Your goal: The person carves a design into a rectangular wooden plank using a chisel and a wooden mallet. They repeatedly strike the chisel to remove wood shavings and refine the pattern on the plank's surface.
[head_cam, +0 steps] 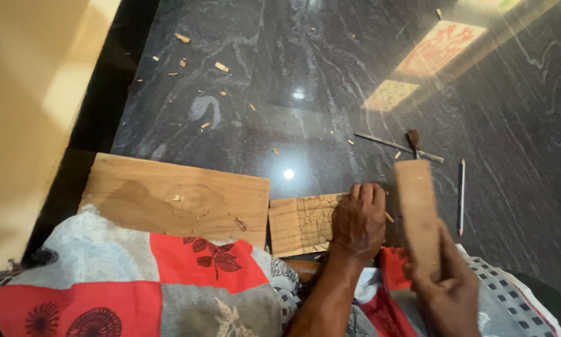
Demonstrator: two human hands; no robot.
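My left hand [358,221] rests on a small wooden panel [299,223] with carved lines, fingers closed around a thin chisel whose tip [388,217] pokes out to the right. My right hand [446,284] grips a flat wooden mallet block [416,209], held upright just right of the left hand. The panel lies at the edge of my lap, which is covered by a red, grey and white patterned cloth [168,281].
A larger plain wooden board [174,195] lies left of the panel. On the dark polished stone floor lie a thin metal tool [396,146], a pencil [461,196] and scattered wood chips [221,67]. A pale wall [24,112] runs along the left.
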